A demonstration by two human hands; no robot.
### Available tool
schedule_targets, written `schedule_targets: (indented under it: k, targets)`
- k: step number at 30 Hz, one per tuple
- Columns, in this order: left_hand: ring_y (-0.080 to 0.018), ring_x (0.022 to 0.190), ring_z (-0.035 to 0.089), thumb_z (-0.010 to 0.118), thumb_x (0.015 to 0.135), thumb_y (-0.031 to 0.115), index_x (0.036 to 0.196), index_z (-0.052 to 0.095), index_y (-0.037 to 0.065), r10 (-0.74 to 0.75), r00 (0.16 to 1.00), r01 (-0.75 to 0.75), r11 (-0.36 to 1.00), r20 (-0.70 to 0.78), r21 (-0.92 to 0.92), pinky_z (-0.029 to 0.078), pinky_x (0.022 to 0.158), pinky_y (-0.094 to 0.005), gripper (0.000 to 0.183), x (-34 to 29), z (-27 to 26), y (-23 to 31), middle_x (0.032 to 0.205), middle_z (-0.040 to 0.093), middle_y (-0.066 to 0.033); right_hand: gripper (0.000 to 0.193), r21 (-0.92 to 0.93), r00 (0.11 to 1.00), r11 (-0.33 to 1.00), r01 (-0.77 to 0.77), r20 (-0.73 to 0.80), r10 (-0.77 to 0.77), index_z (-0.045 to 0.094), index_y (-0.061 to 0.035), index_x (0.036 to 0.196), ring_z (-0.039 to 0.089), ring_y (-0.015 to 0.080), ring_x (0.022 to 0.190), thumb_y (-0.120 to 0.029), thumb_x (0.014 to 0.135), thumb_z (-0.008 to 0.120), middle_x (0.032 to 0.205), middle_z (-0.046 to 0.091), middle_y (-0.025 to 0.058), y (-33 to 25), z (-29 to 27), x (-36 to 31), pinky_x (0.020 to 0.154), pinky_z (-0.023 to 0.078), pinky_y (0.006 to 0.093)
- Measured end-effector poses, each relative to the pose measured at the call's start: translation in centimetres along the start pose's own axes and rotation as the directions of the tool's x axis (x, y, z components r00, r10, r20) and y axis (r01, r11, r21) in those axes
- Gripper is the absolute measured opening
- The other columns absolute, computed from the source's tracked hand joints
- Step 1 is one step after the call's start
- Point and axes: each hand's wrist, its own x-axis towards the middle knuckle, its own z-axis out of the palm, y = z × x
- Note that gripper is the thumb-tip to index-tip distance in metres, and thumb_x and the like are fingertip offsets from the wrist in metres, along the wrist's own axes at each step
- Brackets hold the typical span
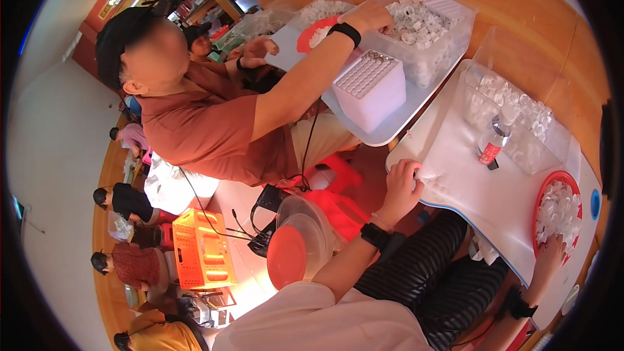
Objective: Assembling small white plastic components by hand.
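Note:
My left hand (404, 187) is at the left edge of the white table (448, 179), its fingers curled together. Something small and pale shows by the fingertips, too small to name. At the right, my right hand (552, 253) reaches over the near rim of a round red basket (539, 216). That basket is heaped with small clear plastic pieces (558, 211). The fingers dip among the pieces and are mostly hidden, so their grip does not show. Black bands circle both my wrists.
A bottle (495, 135) with a red label stands on my table before a clear bin (520, 149) of plastic pieces. At the left, a co-worker (208, 130) reaches toward another full bin (426, 65), beside a white box of tubes (369, 101). An orange crate (203, 247) sits behind.

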Motion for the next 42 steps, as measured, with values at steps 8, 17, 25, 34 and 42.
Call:
schedule_targets:
  k: [8,17,25,34,42]
  targets:
    - [-0.0297,0.093,0.046,0.054,0.070,0.006,0.103,0.049,0.010,-0.007,1.000,0.007,1.000,-0.006,0.002,0.037,0.075,-0.0404,0.033,0.1,0.0,0.1,0.102,0.049,-0.0078,0.014,-0.018,1.000,1.000,0.018,0.003,-0.018,0.057,-0.0006,0.082,0.051,0.0312,0.093,-0.004,0.069,0.060,0.097,0.054,0.0104,-0.2,-0.3,-0.1,0.078,0.039,0.0444]
    - [-0.0302,0.093,0.046,0.055,0.069,0.006,0.102,0.049,0.010,-0.006,0.999,0.007,1.000,-0.032,0.018,0.036,0.075,-0.0408,0.034,0.2,0.1,0.2,0.101,0.049,-0.0074,0.008,-0.027,0.997,0.998,0.063,-0.040,-0.064,0.052,0.0024,0.075,0.049,0.0336,0.091,-0.003,0.070,0.055,0.094,0.051,0.0140,1.3,1.0,0.4,0.077,0.039,0.0456]
    - [-0.0292,0.093,0.048,0.054,0.072,0.006,0.104,0.051,0.008,0.003,1.000,-0.003,1.000,-0.012,0.011,0.038,0.078,-0.0398,0.032,-0.6,0.9,-0.8,0.101,0.051,-0.0086,0.014,0.110,0.998,0.992,0.061,0.014,-0.063,0.049,0.0020,0.083,0.049,0.0342,0.088,-0.002,0.070,0.054,0.089,0.049,0.0144,1.6,0.3,0.3,0.076,0.039,0.0451]
    - [-0.0315,0.090,0.051,0.059,0.076,0.008,0.109,0.052,0.005,0.069,0.997,-0.066,0.995,-0.034,0.076,0.038,0.079,-0.0415,0.034,-0.7,1.0,-1.1,0.093,0.054,-0.0133,0.018,0.276,0.999,0.961,0.002,0.032,-0.012,0.049,0.0013,0.086,0.051,0.0359,0.083,-0.002,0.071,0.057,0.082,0.054,0.0171,0.1,-2.6,-0.5,0.076,0.040,0.0433]
    - [-0.0378,0.107,0.043,0.054,0.073,0.005,0.112,0.050,0.004,0.149,0.989,-0.146,0.979,-0.010,0.142,0.034,0.087,-0.0467,0.039,-0.2,0.1,0.1,0.113,0.049,-0.0180,0.009,0.228,0.998,0.972,0.052,-0.041,-0.044,0.049,-0.0025,0.085,0.051,0.0323,0.085,-0.003,0.077,0.054,0.085,0.054,0.0123,-1.4,-4.4,-0.4,0.079,0.039,0.0418]
